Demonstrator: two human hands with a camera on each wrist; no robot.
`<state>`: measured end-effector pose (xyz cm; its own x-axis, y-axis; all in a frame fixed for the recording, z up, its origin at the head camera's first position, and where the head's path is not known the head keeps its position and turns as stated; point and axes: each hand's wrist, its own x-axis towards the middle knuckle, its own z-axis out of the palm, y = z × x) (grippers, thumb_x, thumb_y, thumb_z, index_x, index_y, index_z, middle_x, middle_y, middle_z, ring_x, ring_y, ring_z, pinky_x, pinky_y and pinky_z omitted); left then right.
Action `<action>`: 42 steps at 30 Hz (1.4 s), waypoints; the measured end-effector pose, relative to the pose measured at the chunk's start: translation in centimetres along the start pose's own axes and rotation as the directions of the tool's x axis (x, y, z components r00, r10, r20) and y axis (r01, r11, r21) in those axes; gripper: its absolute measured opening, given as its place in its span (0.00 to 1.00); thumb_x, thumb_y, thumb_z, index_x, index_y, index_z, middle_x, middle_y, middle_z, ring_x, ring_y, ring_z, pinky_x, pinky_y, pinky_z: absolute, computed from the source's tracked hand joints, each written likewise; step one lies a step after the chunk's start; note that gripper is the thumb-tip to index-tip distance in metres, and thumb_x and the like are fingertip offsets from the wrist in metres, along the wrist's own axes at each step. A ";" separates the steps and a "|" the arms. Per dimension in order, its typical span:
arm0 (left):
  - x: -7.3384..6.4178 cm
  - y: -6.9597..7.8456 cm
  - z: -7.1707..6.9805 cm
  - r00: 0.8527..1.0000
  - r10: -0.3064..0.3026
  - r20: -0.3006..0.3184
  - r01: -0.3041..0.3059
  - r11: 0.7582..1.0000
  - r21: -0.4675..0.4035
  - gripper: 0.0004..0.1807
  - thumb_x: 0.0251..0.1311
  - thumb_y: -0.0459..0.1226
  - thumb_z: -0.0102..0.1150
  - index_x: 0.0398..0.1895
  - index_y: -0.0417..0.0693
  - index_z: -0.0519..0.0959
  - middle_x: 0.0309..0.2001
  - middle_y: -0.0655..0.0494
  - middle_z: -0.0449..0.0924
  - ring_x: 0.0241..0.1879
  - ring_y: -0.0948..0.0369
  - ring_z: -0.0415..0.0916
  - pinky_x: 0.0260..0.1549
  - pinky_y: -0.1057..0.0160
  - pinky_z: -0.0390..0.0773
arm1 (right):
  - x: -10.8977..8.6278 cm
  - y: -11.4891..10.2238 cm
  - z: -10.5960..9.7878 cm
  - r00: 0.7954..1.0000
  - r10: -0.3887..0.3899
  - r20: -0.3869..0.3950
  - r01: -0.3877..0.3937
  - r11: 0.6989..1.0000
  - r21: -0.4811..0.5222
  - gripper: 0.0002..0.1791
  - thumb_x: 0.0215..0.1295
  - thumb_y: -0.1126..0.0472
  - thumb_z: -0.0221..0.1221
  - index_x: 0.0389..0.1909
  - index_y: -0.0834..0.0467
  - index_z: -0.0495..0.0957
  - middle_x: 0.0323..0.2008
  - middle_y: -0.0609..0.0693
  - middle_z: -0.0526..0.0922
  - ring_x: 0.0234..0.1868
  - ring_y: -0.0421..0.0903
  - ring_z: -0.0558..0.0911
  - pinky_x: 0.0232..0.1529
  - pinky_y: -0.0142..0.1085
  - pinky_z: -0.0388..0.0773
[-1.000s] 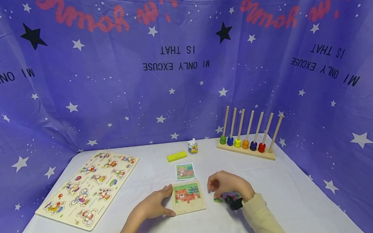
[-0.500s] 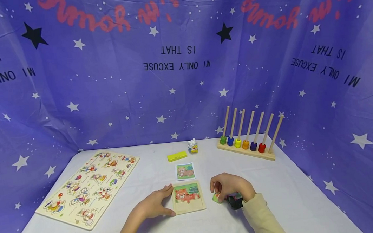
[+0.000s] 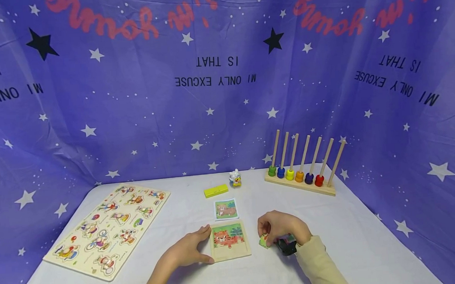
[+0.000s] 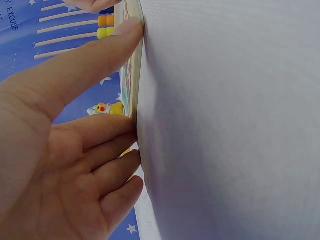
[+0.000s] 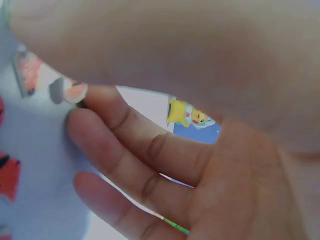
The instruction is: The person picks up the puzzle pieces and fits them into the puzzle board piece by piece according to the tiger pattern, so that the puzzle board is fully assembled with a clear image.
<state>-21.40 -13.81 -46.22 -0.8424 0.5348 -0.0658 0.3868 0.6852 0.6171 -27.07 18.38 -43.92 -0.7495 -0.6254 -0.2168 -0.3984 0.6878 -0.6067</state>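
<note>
In the head view, a square wooden puzzle board [image 3: 232, 253] lies at the front middle, its upper part filled with red tiger pieces. My left hand [image 3: 188, 249] rests against the board's left side. In the left wrist view, the thumb [image 4: 100, 55] and fingertips [image 4: 132, 127] touch its edge, spread apart. To the right of the board, my right hand [image 3: 280, 226] pinches a small green and orange puzzle piece [image 3: 263, 241] between thumb and fingers, low over the table. Other loose pieces [image 5: 9, 177] lie under this hand, mostly hidden from the head camera.
A tiger picture card [image 3: 226, 209] lies behind the board. Farther back are a yellow bar [image 3: 216, 191] and a small chick figurine [image 3: 235, 178]. A large peg puzzle [image 3: 112, 225] lies at left, and a peg rack with coloured beads [image 3: 300, 182] stands back right.
My right hand has shifted slightly right and toward me and now pinches a green and orange piece that showed only partly beneath it. The left hand and the board have stayed put.
</note>
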 end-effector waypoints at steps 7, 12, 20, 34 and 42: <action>-0.1 0.1 0.0 1.000 0.006 -0.005 -0.006 1.000 -0.005 0.51 0.44 0.49 0.74 0.67 0.29 0.63 0.71 0.37 0.57 0.69 0.41 0.55 0.66 0.42 0.57 | 0.0 0.0 -0.2 1.000 -0.002 0.006 0.002 1.000 0.006 0.16 0.40 0.72 0.75 0.28 0.58 0.79 0.27 0.50 0.79 0.27 0.41 0.74 0.30 0.35 0.71; -0.1 0.2 0.0 1.000 0.008 -0.003 -0.008 1.000 0.000 0.51 0.44 0.49 0.74 0.67 0.29 0.63 0.71 0.37 0.57 0.69 0.41 0.55 0.66 0.42 0.57 | 0.0 0.2 -0.2 1.000 -0.014 0.004 0.014 1.000 0.000 0.14 0.42 0.71 0.73 0.28 0.57 0.79 0.24 0.48 0.78 0.25 0.40 0.73 0.28 0.33 0.71; -0.1 0.4 0.0 1.000 0.006 -0.004 -0.006 1.000 -0.001 0.50 0.44 0.48 0.74 0.67 0.29 0.63 0.71 0.37 0.57 0.69 0.41 0.55 0.66 0.42 0.57 | 0.4 0.9 -0.3 0.996 -0.088 0.023 0.087 0.995 0.045 0.10 0.51 0.71 0.68 0.28 0.54 0.79 0.25 0.42 0.78 0.25 0.37 0.74 0.30 0.31 0.75; -0.1 0.1 0.1 1.000 0.008 -0.007 -0.008 1.000 0.002 0.51 0.43 0.48 0.75 0.66 0.28 0.63 0.70 0.36 0.57 0.69 0.40 0.55 0.66 0.41 0.57 | 1.7 -0.3 0.5 0.953 -0.265 -0.146 0.279 0.957 0.079 0.06 0.61 0.67 0.64 0.33 0.53 0.79 0.32 0.44 0.83 0.35 0.38 0.81 0.36 0.32 0.79; 0.0 0.0 0.1 1.000 0.011 -0.009 -0.011 1.000 0.002 0.51 0.43 0.48 0.75 0.66 0.28 0.64 0.70 0.36 0.58 0.69 0.40 0.55 0.66 0.41 0.57 | 2.5 -1.6 1.7 0.934 -0.295 -0.204 0.311 0.949 0.052 0.06 0.61 0.67 0.64 0.34 0.52 0.81 0.31 0.42 0.82 0.31 0.36 0.78 0.31 0.30 0.78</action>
<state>-21.36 -13.83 -46.28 -0.8414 0.5380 -0.0514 0.3972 0.6801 0.6162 -27.43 15.06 -44.77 -0.6902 -0.7113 0.1326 -0.5835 0.4389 -0.6833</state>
